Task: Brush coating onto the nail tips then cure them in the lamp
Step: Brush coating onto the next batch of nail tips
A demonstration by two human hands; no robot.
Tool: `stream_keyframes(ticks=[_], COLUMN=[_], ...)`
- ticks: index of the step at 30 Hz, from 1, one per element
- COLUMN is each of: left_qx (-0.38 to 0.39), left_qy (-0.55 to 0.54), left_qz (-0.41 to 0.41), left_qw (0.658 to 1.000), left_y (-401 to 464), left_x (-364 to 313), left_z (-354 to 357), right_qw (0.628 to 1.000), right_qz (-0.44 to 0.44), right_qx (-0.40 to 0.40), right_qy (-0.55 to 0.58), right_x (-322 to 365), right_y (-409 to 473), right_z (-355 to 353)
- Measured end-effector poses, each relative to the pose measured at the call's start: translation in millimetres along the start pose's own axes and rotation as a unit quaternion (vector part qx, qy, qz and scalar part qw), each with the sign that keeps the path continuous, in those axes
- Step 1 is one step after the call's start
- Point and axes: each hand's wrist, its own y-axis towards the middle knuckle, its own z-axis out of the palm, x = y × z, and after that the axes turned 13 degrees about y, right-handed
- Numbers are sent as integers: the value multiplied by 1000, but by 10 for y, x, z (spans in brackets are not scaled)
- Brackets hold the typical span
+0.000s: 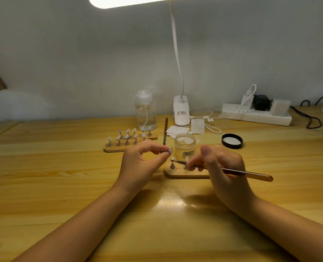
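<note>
My left hand (143,161) pinches a small metal holder with a pale nail tip (169,149) on its end, held above the table. My right hand (223,167) grips a brown brush (251,174); its bristle end (173,160) points left, just below the nail tip. Under the brush lies a wooden stand (185,173) with one bare metal peg (172,165). An open clear jar (185,147) stands right behind it. Two further wooden stands (111,149) carry several nail tips (127,137). No curing lamp is in view that I can tell.
A black jar lid (232,141) lies right of the jar. A clear pump bottle (145,112), a white desk lamp base (181,112), white wipes (197,126), a second brush (165,131) and a power strip (257,114) with cables line the back of the wooden table (62,176).
</note>
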Motion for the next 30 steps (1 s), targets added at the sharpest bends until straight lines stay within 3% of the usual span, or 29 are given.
stream_keyframes(ticks=[5,19,23,30], left_qx=[-3,-1,-3,-11], left_qy=[1,6,-4,-20], left_qz=[0,0,5,9], left_qw=[1000,1000,1000,1000], left_y=[15,1,-9,-4], left_x=[7,28,23,27], left_z=[13,6,2,11], right_qw=[999,998,995,996], right_qz=[20,50,68,63], right_qx=[-5,22,-15,-50], right_qy=[-32,24,65,43], right_x=[-8,10,21,29], right_y=[43,27,1,28], right_z=[22,14,-3,-7])
